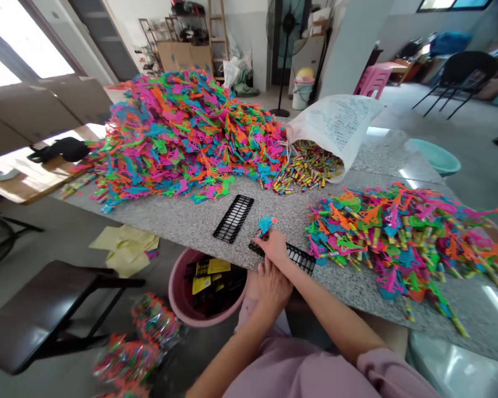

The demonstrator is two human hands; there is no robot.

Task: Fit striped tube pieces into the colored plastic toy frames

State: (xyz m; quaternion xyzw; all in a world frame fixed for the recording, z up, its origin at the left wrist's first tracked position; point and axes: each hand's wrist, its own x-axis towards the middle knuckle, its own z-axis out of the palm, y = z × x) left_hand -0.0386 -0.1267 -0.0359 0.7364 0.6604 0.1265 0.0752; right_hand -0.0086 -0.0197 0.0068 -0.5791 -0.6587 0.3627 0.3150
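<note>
At the front edge of the granite table, my right hand [275,246] pinches a small blue plastic toy piece [265,223] with an orange spot beside it. Under that hand lies a black grid rack [301,257], partly covered by my fingers and wrist. My left hand [274,284] is just below the right one, its curled fingers at the rack's near edge; their tips are partly hidden. A second black grid rack [233,218] lies flat to the left. On the right is a pile of colourful plastic toys with patterned tubes attached [382,226].
A tall heap of loose plastic toy pieces [182,138] covers the back left. A white sack [336,124] spills patterned tubes [311,166]. Below the edge stands a pink tub [178,293] with black and yellow items. A folding chair [41,315] and filled plastic bags [126,359] are left.
</note>
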